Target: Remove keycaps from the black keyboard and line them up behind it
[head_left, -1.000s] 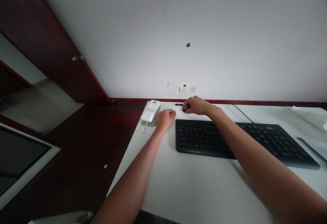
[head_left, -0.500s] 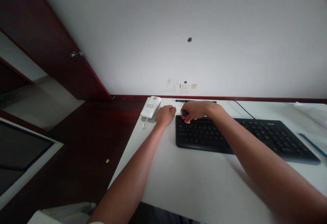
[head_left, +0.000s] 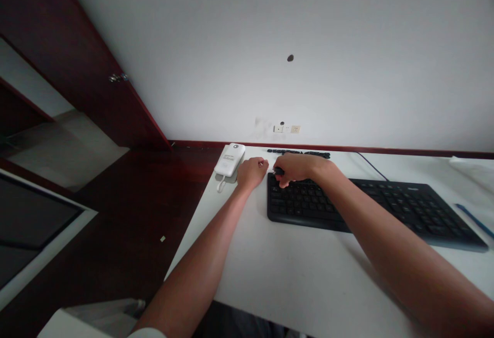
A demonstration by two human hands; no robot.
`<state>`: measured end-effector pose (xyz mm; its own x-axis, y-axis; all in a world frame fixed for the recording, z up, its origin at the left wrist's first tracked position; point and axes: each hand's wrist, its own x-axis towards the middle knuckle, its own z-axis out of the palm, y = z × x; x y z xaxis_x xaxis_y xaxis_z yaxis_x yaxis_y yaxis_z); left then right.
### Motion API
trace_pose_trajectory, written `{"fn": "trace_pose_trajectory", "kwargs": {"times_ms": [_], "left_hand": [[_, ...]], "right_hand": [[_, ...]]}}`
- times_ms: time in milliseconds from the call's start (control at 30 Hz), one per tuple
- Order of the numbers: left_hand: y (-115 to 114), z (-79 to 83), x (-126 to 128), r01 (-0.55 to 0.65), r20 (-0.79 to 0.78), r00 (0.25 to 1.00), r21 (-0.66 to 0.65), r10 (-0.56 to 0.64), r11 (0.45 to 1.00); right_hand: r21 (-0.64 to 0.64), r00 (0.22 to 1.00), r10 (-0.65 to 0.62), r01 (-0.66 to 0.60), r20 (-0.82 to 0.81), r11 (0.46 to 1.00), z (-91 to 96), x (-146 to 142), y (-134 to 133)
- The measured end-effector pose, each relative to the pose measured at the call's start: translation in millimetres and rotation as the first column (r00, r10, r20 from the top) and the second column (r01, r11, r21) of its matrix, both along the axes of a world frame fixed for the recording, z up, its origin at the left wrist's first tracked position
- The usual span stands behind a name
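My right hand (head_left: pixel 295 168) pinches a small black piece (head_left: pixel 278 171) just above the upper left keys of a black computer keyboard (head_left: pixel 405 207). My left hand (head_left: pixel 251 172) rests in a loose fist on the white desktop (head_left: pixel 278 271), between the keyboard's left end and a white power bank (head_left: pixel 230 159) with a short looped cable. Nothing shows in its fingers. A row of small black pieces (head_left: pixel 299 151) lies along the desk's back edge, just beyond my right hand.
A blue pen (head_left: pixel 471 220) lies right of the keyboard, and white paper (head_left: pixel 473 171) lies behind it. A thin dark cable (head_left: pixel 372 167) runs to the keyboard's back edge. Wall sockets (head_left: pixel 286 128) sit above the desk. A dark red wooden surface (head_left: pixel 142 199) adjoins the desk's left side.
My right hand has moved from behind the keyboard to above its upper left keys, still pinching the black piece. My left hand has shifted slightly forward, and the view has tilted a little.
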<state>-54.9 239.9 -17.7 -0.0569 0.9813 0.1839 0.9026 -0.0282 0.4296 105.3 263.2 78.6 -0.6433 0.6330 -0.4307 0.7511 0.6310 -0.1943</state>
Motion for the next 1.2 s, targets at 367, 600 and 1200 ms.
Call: {"fn": "trace_pose_trajectory", "kwargs": {"times_ms": [367,600,1200], "left_hand": [[-0.5,1.4,1.6,-0.014,-0.003,1.0,-0.019,0.013,1.0],[0.1,-1.3,1.1,-0.007,0.012,1.0,0.017,0.007,1.0],[-0.6,-0.6,1.4,-0.013,0.041,0.999,-0.003,0.013,1.0]], "right_hand": [[0.05,0.998,0.026,-0.024,-0.05,0.998,-7.5,1.2,5.5],[-0.005,0.993,0.069,-0.07,-0.096,0.998,-10.0,6.6,12.7],[-0.228,0.975,-0.015,-0.038,-0.223,0.973,-14.1,19.2,23.2]]}}
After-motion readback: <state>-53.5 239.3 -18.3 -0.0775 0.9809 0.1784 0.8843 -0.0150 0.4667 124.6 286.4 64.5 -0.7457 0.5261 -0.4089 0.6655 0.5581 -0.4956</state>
